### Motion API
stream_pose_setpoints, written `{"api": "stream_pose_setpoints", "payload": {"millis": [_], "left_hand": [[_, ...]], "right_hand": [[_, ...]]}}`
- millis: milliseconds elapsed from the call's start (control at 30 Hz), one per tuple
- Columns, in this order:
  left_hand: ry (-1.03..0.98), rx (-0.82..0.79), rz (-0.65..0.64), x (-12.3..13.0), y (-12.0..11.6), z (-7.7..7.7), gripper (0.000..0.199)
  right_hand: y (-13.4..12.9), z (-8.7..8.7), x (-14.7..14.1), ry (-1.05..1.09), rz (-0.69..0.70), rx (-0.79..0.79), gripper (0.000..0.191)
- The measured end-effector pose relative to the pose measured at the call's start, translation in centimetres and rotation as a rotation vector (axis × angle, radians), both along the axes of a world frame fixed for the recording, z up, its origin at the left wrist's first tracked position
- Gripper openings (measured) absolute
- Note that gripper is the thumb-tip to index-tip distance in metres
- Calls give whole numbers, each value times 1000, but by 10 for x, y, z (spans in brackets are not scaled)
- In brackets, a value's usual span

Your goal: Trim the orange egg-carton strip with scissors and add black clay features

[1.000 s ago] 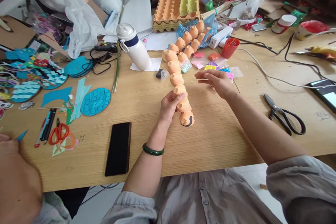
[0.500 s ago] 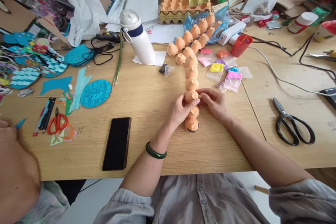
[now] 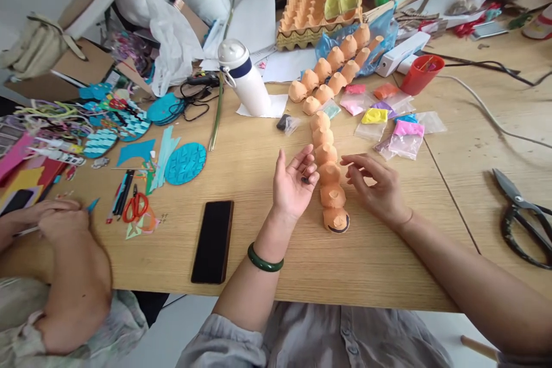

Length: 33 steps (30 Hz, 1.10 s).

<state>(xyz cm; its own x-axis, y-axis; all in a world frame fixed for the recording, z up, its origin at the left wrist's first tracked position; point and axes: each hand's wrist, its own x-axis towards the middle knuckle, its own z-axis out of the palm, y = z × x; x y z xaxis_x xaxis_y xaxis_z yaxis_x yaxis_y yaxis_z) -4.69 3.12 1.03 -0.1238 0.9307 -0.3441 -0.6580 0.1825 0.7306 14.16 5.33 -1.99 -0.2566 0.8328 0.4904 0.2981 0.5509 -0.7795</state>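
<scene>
An orange strip of egg-carton cups (image 3: 334,195) lies lengthwise before me, with a dark curved line on the nearest cup. My left hand (image 3: 295,184) is at its left side, palm up and fingers loosely curled. A small dark lump (image 3: 306,180) rests among those fingers; it looks like clay, though the fingers partly hide it. To the strip's right, my right hand (image 3: 377,187) hovers with bent fingers, thumb and forefinger apart, nothing visible between them. Beyond the strip are a clear bag with a dark lump (image 3: 284,122) and several coloured clay packets (image 3: 407,135).
More orange cup strips (image 3: 323,69) lie farther back, before stacked egg trays (image 3: 302,11). A white bottle (image 3: 245,77) and a phone (image 3: 212,241) are on the left, black scissors (image 3: 520,207) and a red cup (image 3: 421,73) on the right. Another person's hands (image 3: 60,218) rest far left.
Both hands have let go of the orange strip and moved to either side of it. My left palm has turned up. The strip now lies apart from the rear ones, and the view has swung left.
</scene>
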Motion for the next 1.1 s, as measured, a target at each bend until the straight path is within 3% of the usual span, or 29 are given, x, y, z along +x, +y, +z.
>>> {"api": "stream_pose_setpoints", "payload": {"millis": [100, 200, 500, 733, 867, 967, 1100], "left_hand": [[-41, 24, -1, 5, -4, 2, 57], [14, 71, -67, 13, -10, 5, 64], [125, 209, -168, 29, -20, 11, 76], [319, 216, 83, 34, -23, -2, 30], [427, 214, -17, 40, -27, -6, 33], [449, 232, -42, 44, -28, -7, 34], [494, 255, 42, 42, -25, -11, 29]], "right_hand": [[-3, 7, 0, -141, 44, 299, 25], [-6, 10, -2, -303, 29, 432, 25], [-16, 12, -9, -261, 20, 493, 14], [-11, 12, -5, -184, -241, 450, 14], [-9, 13, -2, -216, -319, 454, 15], [-10, 13, -2, -272, -306, 542, 22], [-11, 11, -4, -283, -207, 573, 34]]}}
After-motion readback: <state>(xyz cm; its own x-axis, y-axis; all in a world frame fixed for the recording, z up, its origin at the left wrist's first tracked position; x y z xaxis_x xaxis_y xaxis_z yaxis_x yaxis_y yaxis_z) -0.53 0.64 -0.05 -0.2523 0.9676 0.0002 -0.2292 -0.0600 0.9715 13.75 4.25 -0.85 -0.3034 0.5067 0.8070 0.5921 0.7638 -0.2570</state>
